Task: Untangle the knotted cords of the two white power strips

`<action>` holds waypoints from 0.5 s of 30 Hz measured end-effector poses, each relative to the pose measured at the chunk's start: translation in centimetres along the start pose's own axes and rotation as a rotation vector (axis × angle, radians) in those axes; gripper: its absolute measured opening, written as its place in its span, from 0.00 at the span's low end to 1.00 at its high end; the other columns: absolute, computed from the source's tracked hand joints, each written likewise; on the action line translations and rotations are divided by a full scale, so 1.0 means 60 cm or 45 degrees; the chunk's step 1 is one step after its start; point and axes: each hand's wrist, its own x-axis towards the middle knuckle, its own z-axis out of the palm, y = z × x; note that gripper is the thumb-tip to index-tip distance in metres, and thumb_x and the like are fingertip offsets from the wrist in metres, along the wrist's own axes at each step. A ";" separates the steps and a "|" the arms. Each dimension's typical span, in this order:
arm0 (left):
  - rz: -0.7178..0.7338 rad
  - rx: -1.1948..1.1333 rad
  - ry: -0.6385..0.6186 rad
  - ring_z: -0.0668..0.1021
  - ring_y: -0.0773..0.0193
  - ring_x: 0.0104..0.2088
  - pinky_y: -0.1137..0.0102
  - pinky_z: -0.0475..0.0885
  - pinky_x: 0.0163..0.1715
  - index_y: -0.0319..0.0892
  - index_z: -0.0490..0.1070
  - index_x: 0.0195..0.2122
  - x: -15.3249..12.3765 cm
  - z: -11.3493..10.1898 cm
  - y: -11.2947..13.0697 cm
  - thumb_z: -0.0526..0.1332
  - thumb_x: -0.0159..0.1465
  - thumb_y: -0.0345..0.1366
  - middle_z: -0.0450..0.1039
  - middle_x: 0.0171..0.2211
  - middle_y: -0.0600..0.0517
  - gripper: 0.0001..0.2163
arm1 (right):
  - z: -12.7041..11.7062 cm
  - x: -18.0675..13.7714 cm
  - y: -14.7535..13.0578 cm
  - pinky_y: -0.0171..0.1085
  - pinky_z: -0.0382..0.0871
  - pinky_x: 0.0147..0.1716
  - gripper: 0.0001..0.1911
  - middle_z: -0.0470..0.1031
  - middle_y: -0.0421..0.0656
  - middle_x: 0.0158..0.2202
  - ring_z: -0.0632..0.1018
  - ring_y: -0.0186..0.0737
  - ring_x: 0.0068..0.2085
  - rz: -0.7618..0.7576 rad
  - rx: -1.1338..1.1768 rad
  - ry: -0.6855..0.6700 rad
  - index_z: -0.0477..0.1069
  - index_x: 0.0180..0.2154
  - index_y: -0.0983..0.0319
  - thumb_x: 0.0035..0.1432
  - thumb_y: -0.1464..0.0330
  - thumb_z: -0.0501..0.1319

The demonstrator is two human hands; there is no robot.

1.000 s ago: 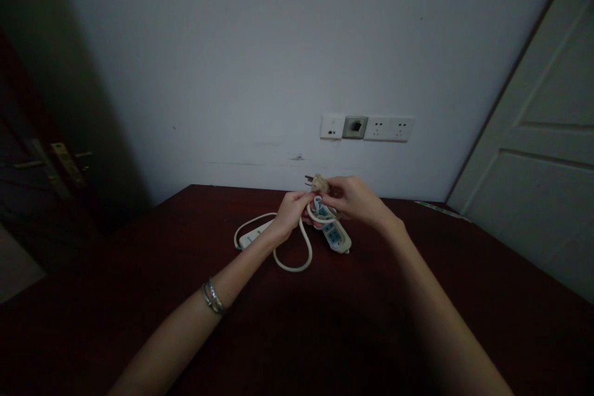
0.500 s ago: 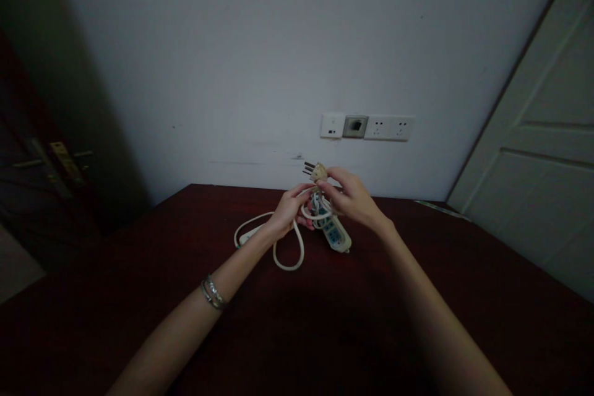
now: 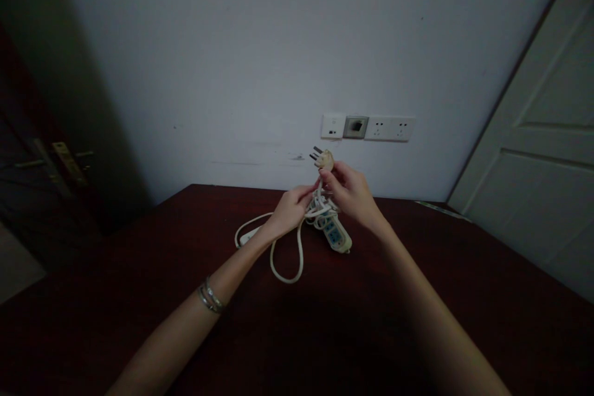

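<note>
A white power strip (image 3: 335, 235) with blue sockets lies on the dark red table (image 3: 325, 322), its white cord (image 3: 285, 263) looped and tangled above it. My right hand (image 3: 349, 189) pinches the beige plug (image 3: 323, 159) and holds it up, prongs pointing left. My left hand (image 3: 290, 210) is closed on the cord just left of the tangle, a loop hanging below it. A second white strip (image 3: 248, 236) lies partly hidden behind my left forearm, which wears bracelets (image 3: 210, 297).
A row of wall sockets (image 3: 366, 127) sits on the grey wall behind the table. A white door (image 3: 538, 154) stands at the right. A dark door with a brass handle (image 3: 60, 164) is at the left.
My right hand has lifted the plug higher, drawing cord up from the tangle. The loop under my left hand has grown narrower and longer.
</note>
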 end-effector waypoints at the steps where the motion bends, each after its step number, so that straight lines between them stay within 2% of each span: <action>1: 0.107 0.047 0.036 0.74 0.60 0.44 0.67 0.66 0.47 0.38 0.73 0.40 -0.002 -0.001 0.007 0.55 0.61 0.33 0.74 0.41 0.47 0.10 | -0.001 0.002 0.004 0.33 0.65 0.28 0.15 0.70 0.42 0.28 0.72 0.33 0.29 0.026 0.020 -0.007 0.64 0.31 0.63 0.59 0.58 0.54; 3: 0.220 0.073 -0.031 0.72 0.59 0.47 0.66 0.64 0.50 0.37 0.72 0.43 -0.006 -0.003 0.021 0.53 0.62 0.33 0.73 0.44 0.46 0.12 | -0.005 0.004 0.008 0.34 0.66 0.29 0.16 0.70 0.42 0.28 0.72 0.34 0.30 0.086 0.101 -0.017 0.64 0.32 0.64 0.57 0.56 0.55; 6: 0.293 0.081 -0.250 0.71 0.59 0.48 0.66 0.63 0.51 0.37 0.70 0.46 -0.014 -0.005 0.037 0.54 0.62 0.34 0.71 0.47 0.45 0.13 | -0.009 0.006 0.005 0.34 0.67 0.30 0.17 0.72 0.44 0.30 0.73 0.34 0.30 0.182 0.263 -0.070 0.66 0.34 0.65 0.55 0.56 0.57; 8: 0.304 0.135 -0.307 0.71 0.58 0.47 0.65 0.63 0.50 0.38 0.70 0.46 -0.018 -0.006 0.041 0.56 0.62 0.36 0.71 0.47 0.45 0.13 | -0.011 0.006 -0.002 0.33 0.67 0.30 0.17 0.72 0.44 0.30 0.73 0.33 0.30 0.223 0.296 -0.123 0.68 0.33 0.66 0.52 0.57 0.59; 12: 0.072 0.238 -0.301 0.74 0.60 0.37 0.64 0.68 0.41 0.34 0.72 0.38 -0.017 -0.003 0.035 0.56 0.62 0.43 0.75 0.36 0.45 0.16 | -0.012 0.003 -0.017 0.33 0.66 0.29 0.15 0.73 0.44 0.29 0.72 0.33 0.30 0.250 0.280 -0.332 0.71 0.31 0.67 0.49 0.60 0.62; 15: -0.044 0.162 -0.327 0.75 0.61 0.34 0.65 0.70 0.38 0.33 0.72 0.36 -0.015 0.005 0.026 0.59 0.60 0.41 0.75 0.33 0.45 0.14 | -0.012 -0.003 -0.028 0.32 0.64 0.28 0.13 0.73 0.44 0.28 0.71 0.32 0.28 0.226 0.241 -0.470 0.72 0.31 0.67 0.52 0.62 0.60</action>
